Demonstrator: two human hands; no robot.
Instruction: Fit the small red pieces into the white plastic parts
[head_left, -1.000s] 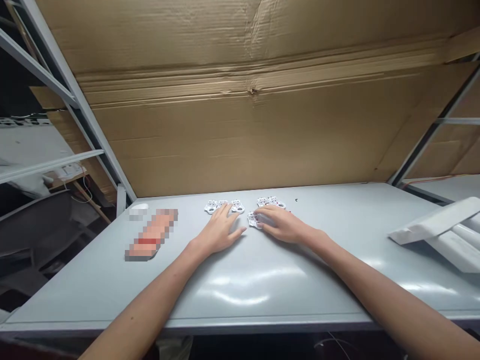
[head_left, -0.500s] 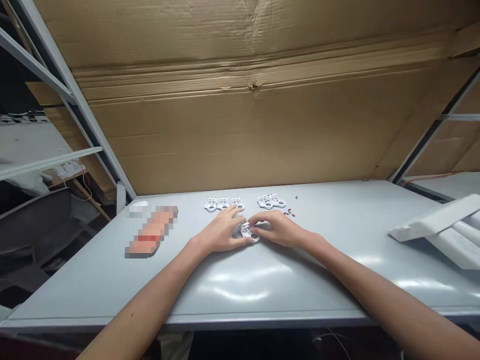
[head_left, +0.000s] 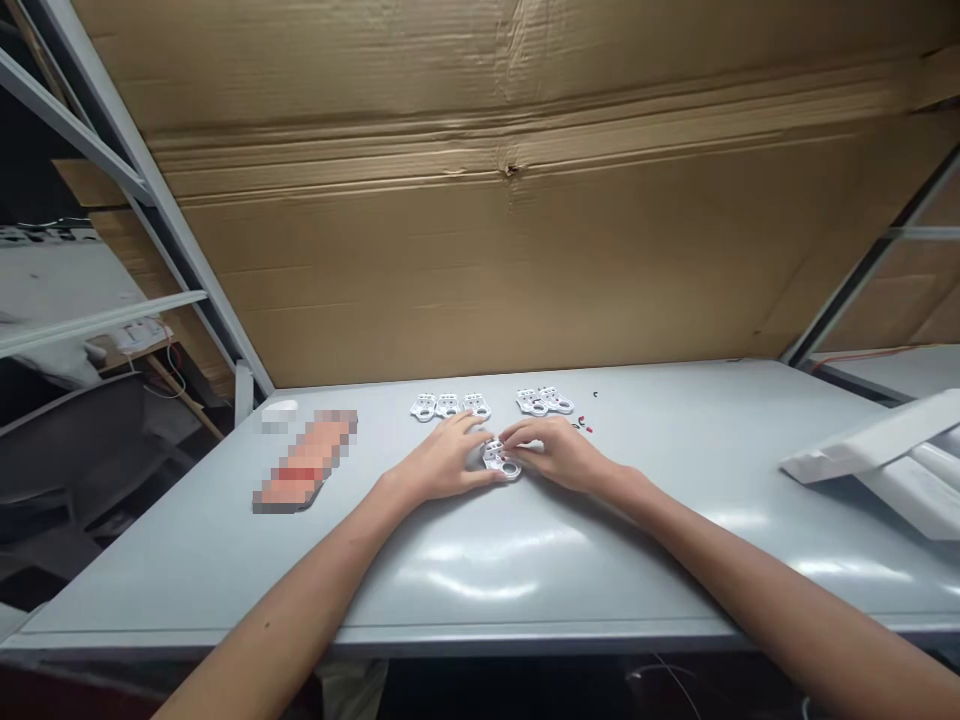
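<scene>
Plastic frame between both hands

Creased corrugated cardboard lines the back of a grey steel shelving rack on my remote feed, with a small puncture at its central fold. To the left, a dark chair stands below a white electrical fitting on a wooden ledge. Long white panels rest at the right end of the pale grey worktop, where I see bands of light reflected in the glossy surface.
</scene>
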